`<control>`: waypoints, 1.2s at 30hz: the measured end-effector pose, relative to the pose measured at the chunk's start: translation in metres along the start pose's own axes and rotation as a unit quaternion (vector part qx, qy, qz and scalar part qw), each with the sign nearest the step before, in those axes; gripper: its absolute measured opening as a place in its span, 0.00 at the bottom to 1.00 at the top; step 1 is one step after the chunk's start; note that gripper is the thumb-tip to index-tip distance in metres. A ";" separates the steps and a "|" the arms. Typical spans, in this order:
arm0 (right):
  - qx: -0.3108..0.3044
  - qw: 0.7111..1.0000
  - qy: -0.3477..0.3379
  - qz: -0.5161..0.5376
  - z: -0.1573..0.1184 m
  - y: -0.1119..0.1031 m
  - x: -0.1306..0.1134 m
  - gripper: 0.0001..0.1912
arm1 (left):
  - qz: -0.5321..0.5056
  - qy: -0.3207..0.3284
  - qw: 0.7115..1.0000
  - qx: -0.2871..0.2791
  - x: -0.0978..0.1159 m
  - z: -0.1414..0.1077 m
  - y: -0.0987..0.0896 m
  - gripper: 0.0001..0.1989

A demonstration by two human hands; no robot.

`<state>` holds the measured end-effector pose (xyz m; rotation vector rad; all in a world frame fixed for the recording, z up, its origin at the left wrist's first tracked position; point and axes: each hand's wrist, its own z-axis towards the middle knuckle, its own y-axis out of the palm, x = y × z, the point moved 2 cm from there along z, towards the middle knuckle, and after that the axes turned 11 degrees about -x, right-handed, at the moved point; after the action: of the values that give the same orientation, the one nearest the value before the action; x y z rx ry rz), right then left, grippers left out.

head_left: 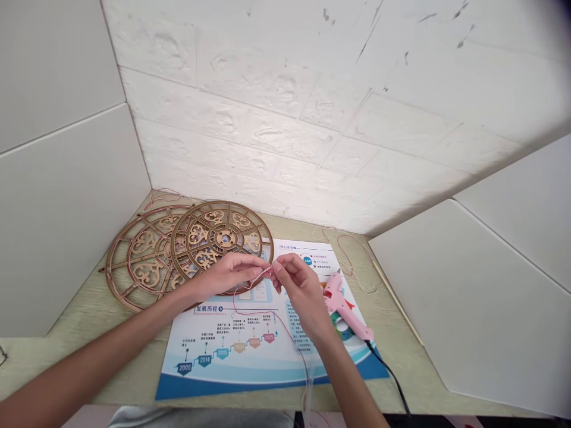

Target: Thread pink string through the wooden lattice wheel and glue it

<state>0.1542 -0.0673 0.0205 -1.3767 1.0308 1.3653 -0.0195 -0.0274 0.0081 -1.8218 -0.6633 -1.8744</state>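
Note:
My left hand [238, 270] and my right hand [297, 282] meet over a printed sheet, fingertips pinched together on a thin red-and-white string or wire [263, 274]. The strand [292, 333] loops left below the fingers, then runs down across the sheet and over the table's front edge. Where exactly the fingertips grip is too small to make out. Behind my left hand lie two round bronze-coloured openwork discs, the front one [225, 205] overlapping the rear one [122, 238]. Beside my right forearm rests a pink glue gun [348, 312].
A printed sheet [209, 380] with Chinese text lies under my hands. The glue gun's black cord [392, 374] trails to the front edge. More thin strands [348, 261] lie at the back right. White panels [473, 297] and a brick-patterned wall [267, 131] enclose the wooden tabletop [405, 356].

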 end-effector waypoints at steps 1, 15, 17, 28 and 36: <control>-0.001 1.000 -0.001 0.000 0.000 -0.001 0.000 0.15 | 0.003 -0.005 1.000 -0.003 0.000 0.000 -0.001 0.20; -0.002 0.997 -0.043 -0.064 -0.001 -0.005 -0.007 0.15 | -0.044 0.021 0.998 -0.050 0.003 0.000 0.001 0.21; -0.004 0.995 -0.055 -0.087 -0.001 -0.005 -0.007 0.14 | -0.039 0.017 0.998 -0.041 0.002 0.001 0.001 0.21; 0.049 0.931 -0.180 -0.314 -0.009 -0.007 -0.008 0.06 | 0.044 -0.022 0.998 0.035 -0.002 0.001 0.000 0.21; -0.066 0.706 -0.340 -0.618 -0.026 0.017 -0.019 0.19 | 0.024 -0.018 0.997 0.068 -0.008 0.003 0.001 0.19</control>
<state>0.1436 -0.0971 0.0379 -1.0716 -0.5237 0.7101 -0.0163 -0.0266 -0.0001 -1.7724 -0.7332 -1.7267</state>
